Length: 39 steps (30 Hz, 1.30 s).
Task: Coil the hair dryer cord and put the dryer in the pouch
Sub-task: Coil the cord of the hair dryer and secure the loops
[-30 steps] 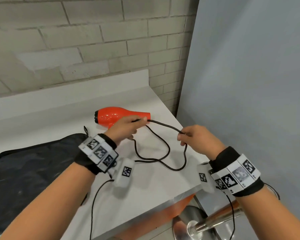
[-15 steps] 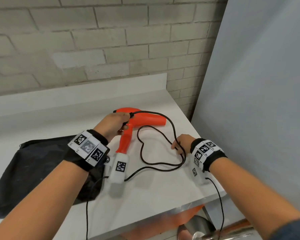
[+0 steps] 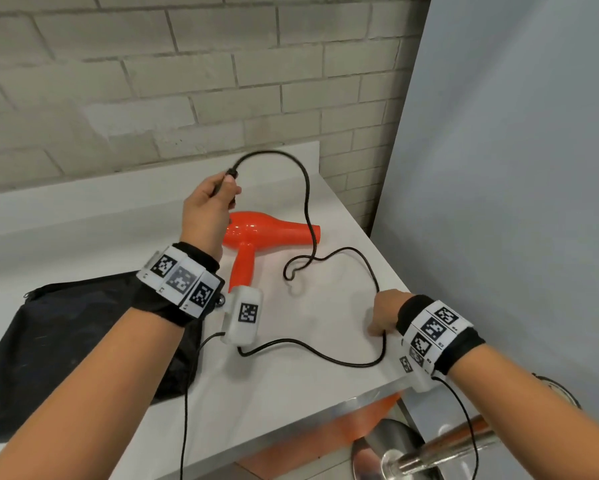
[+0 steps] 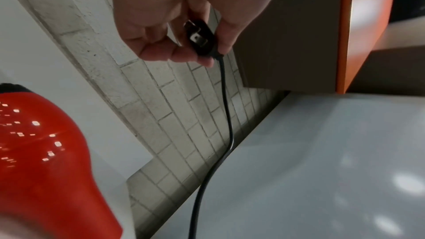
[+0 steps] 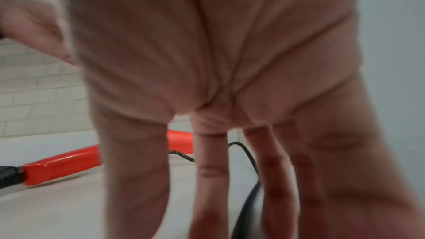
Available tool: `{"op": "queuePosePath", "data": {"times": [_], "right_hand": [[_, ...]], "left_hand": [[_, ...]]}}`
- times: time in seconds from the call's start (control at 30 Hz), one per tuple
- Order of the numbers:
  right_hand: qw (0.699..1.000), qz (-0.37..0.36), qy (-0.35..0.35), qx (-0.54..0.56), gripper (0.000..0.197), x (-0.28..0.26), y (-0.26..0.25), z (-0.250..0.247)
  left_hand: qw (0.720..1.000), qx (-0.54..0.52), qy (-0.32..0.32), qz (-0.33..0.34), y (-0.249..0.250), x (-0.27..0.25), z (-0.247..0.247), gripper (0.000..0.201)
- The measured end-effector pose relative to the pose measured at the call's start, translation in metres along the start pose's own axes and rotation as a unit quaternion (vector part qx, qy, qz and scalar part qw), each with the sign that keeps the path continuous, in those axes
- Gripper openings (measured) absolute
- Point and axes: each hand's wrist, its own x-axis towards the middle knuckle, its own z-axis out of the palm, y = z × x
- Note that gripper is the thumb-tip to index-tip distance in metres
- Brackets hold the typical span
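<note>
So from my remote seat: my left hand [image 3: 208,209] is up above the counter [image 3: 291,403], fingers curled and pinching the black plug [image 4: 202,39] at the end of the cord [image 3: 307,216]. The cord arcs up over the red hair dryer [image 3: 267,230], which lies flat on the counter near the brick wall [image 3: 187,81], then loops along the counter to my right hand [image 3: 384,315]. That hand is down on the counter with its fingers [image 5: 210,170] straight and spread, the cord running between them. The black pouch [image 3: 66,341] lies on the left, just beside the dryer's handle.
</note>
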Motion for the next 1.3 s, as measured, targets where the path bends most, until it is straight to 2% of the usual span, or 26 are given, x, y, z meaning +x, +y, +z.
{"op": "queuePosePath", "data": {"times": [0.07, 0.13, 0.23, 0.3, 0.37, 0.43, 0.5, 0.53, 0.57, 0.6, 0.67, 0.7, 0.77, 0.83, 0.87, 0.93, 1.03, 1.1, 1.13, 1.2, 1.23, 1.3], "right_hand": [[0.999, -0.001, 0.050, 0.012, 0.039, 0.013, 0.001, -0.007], [0.995, -0.008, 0.093, 0.033, 0.039, 0.020, 0.003, -0.020], [0.986, -0.035, 0.103, 0.124, 0.045, 0.028, 0.006, -0.038], [0.981, -0.049, 0.100, 0.157, 0.047, 0.033, 0.008, -0.040], [0.975, -0.049, 0.114, 0.187, 0.044, 0.037, 0.009, -0.040], [0.958, -0.039, 0.157, 0.238, 0.043, 0.042, 0.012, -0.042], [0.926, -0.015, 0.204, 0.318, 0.039, 0.045, 0.020, -0.041], [0.908, -0.005, 0.234, 0.347, 0.036, 0.046, 0.025, -0.040], [0.894, 0.006, 0.247, 0.374, 0.033, 0.045, 0.029, -0.038], [0.883, 0.011, 0.250, 0.398, 0.031, 0.043, 0.033, -0.035], [0.868, 0.020, 0.228, 0.440, 0.029, 0.040, 0.039, -0.028], [0.873, 0.025, 0.209, 0.441, 0.027, 0.038, 0.041, -0.025], [0.897, 0.028, 0.167, 0.408, 0.019, 0.038, 0.045, -0.018], [0.918, 0.022, 0.128, 0.375, 0.014, 0.038, 0.044, -0.012], [0.927, 0.013, 0.114, 0.358, 0.020, 0.038, 0.043, -0.010], [0.944, -0.006, 0.099, 0.314, 0.028, 0.038, 0.040, -0.007], [0.960, -0.016, 0.083, 0.268, 0.010, 0.028, 0.031, -0.012], [0.979, -0.003, 0.111, 0.170, 0.030, 0.022, 0.023, -0.017], [0.975, -0.009, 0.142, 0.169, 0.036, 0.016, 0.018, -0.020], [0.949, -0.099, 0.179, 0.240, 0.037, 0.004, 0.005, -0.025], [0.938, -0.173, 0.159, 0.256, 0.034, -0.003, -0.003, -0.027], [0.931, -0.270, 0.045, 0.242, 0.031, -0.014, -0.017, -0.026]], "left_hand": [[1.000, 0.012, -0.011, -0.012, -0.011, -0.007, 0.000, 0.022], [0.999, 0.040, -0.015, -0.029, -0.020, -0.014, -0.001, 0.018], [0.994, 0.088, -0.027, -0.065, -0.031, -0.020, -0.006, 0.008], [0.982, 0.151, -0.069, -0.094, -0.034, -0.022, -0.012, 0.010], [0.954, 0.237, -0.140, -0.117, -0.032, -0.023, -0.017, 0.010], [0.902, 0.337, -0.237, -0.127, -0.025, -0.026, -0.021, 0.015], [0.844, 0.419, -0.315, -0.115, -0.016, -0.025, -0.022, 0.017], [0.838, 0.429, -0.322, -0.094, -0.013, -0.022, -0.021, 0.016], [0.855, 0.414, -0.305, -0.068, -0.012, -0.018, -0.019, 0.014], [0.891, 0.372, -0.259, -0.041, -0.012, -0.015, -0.017, 0.012], [0.957, 0.257, -0.133, 0.018, -0.013, -0.015, -0.008, 0.008], [0.971, 0.218, -0.085, 0.043, -0.014, -0.016, -0.004, 0.006], [0.966, 0.240, -0.052, 0.086, -0.023, -0.024, 0.001, 0.006], [0.938, 0.315, -0.092, 0.109, -0.038, -0.032, 0.002, 0.007], [0.914, 0.369, -0.129, 0.108, -0.046, -0.037, 0.001, 0.007], [0.848, 0.475, -0.212, 0.101, -0.061, -0.045, -0.001, 0.007], [0.749, 0.554, -0.357, 0.067, -0.079, -0.051, 0.003, 0.007], [0.692, 0.595, -0.404, 0.051, -0.085, -0.054, 0.007, 0.007], [0.679, 0.606, -0.410, 0.047, -0.087, -0.054, 0.009, 0.007], [0.676, 0.610, -0.411, 0.043, -0.091, -0.055, 0.013, 0.008], [0.681, 0.607, -0.408, 0.042, -0.092, -0.054, 0.014, 0.008], [0.694, 0.598, -0.399, 0.038, -0.095, -0.050, 0.015, 0.011]]}}
